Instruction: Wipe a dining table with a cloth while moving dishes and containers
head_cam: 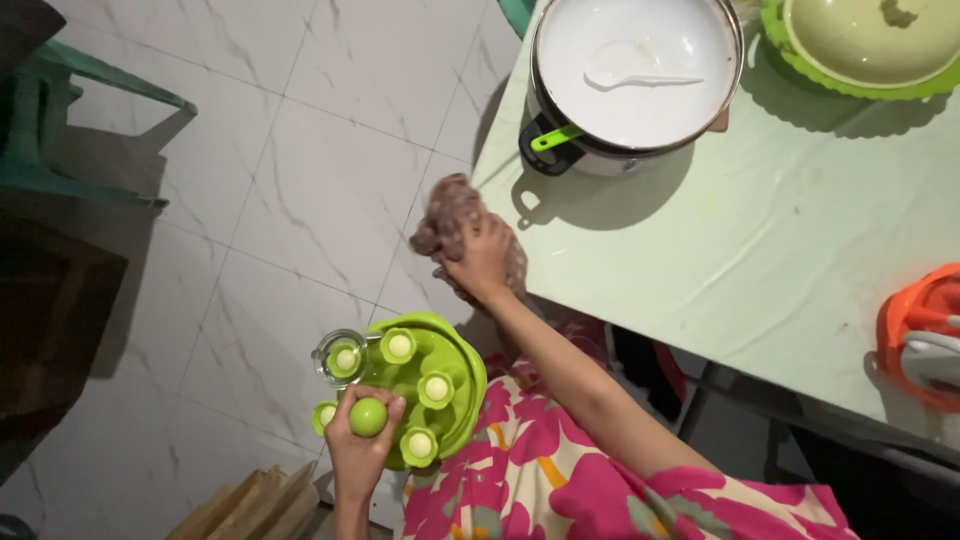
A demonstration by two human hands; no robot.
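1. The person's left hand (362,440) grips a green holder (425,385) by a round green knob (368,416) — the fingers are clamped around that knob, so the holder hangs out over the tiled floor (300,180), well clear of the bench (800,260).
2. The holder is a round green tray with several small cup sockets around it, each showing a pale round centre; a small clear glass (338,358) sits at its far edge. Whether the sockets are wet, dirty or already wiped cannot be told from this view.
3. The right hand (482,262) presses a crumpled brownish cloth (450,225) at the corner edge of the bench, the fingers closed down over it. The cloth touches the bench edge and is apart from the holder.
4. Judging by how things lie, the wiping seems to be in hand at the bench corner, while the holder is only held aside — nothing shows the cloth having reached it.
5. The pale green bench top looks smooth and free of visible spills near the cloth, so that patch appears mostly done.
6. Left on the bench are a big pot (632,80) with a white spoon (630,70) lying inside, a green lid (870,45) at the far corner and an orange thing (915,330) at the right edge; the surface under and around them appears untouched.
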